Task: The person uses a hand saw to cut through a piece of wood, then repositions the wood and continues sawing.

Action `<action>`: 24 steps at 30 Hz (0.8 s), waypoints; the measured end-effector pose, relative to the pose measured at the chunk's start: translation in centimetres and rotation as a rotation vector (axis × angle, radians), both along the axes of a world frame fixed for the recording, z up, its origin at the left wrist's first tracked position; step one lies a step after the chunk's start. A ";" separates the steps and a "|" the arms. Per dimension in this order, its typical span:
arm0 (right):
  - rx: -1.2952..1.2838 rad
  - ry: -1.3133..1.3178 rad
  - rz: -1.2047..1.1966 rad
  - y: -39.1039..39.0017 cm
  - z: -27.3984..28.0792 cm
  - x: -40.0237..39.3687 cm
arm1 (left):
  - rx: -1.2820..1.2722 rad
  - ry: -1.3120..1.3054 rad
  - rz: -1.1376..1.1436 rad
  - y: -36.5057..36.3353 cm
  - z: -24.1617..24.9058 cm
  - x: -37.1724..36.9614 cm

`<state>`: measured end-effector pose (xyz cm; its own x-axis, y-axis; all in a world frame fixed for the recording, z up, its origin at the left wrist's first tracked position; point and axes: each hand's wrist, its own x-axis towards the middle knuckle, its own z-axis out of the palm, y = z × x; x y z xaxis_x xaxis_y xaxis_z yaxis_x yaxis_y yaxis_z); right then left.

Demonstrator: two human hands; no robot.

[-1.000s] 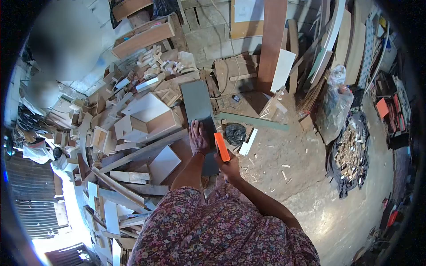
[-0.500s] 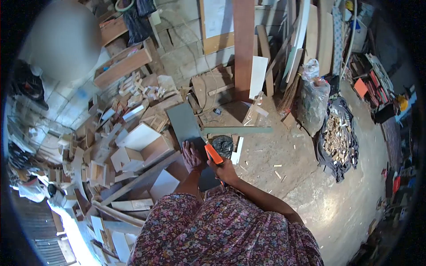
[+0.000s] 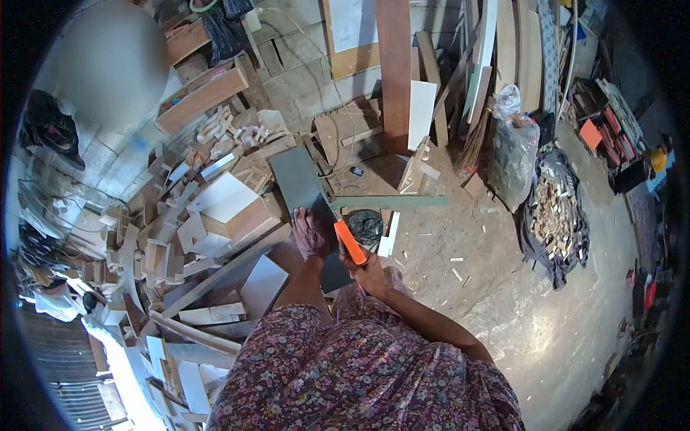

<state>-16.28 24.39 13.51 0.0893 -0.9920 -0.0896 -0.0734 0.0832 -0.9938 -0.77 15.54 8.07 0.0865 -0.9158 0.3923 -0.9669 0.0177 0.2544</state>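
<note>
A long dark grey board (image 3: pixel 296 172) runs away from me, its near end by my clothed lap. My left hand (image 3: pixel 309 231) lies flat on its face with the fingers stretched out. At the board's right edge, my right hand (image 3: pixel 369 273) is closed around an orange tool (image 3: pixel 350 243). The tool's broad orange body points up and away from the fist; its lower part is hidden by the hand and the board.
Offcuts and box-like wooden pieces (image 3: pixel 223 205) pile up on the left. A narrow green strip (image 3: pixel 392 201) and a black plastic bag (image 3: pixel 364 227) lie beyond my right hand. Planks (image 3: pixel 395 79) lean at the back. A filled clear sack (image 3: pixel 514 161) and a dark cloth with wood scraps (image 3: pixel 555 215) stand right.
The camera view has shifted slightly. My right hand and the orange tool sit a little nearer to me along the board's edge. My left hand stays flat on the board.
</note>
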 end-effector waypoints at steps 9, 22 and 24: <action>-0.017 0.050 -0.024 1.3 2.6 -1.0 | -0.007 -0.137 0.047 0.0 0.1 -0.5; -0.137 -0.052 -0.073 0.9 0.5 -0.5 | 0.353 -0.285 0.228 -3.8 3.2 -0.9; -0.132 -0.026 -0.112 0.9 0.1 0.0 | 0.109 -0.339 0.157 -4.6 0.7 0.2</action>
<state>-16.30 25.24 13.62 -0.0214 -0.9989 0.0427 -0.0449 -0.0417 -0.9981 -0.61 10.96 8.82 0.1110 -0.9397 0.3234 -0.9852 -0.1467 -0.0882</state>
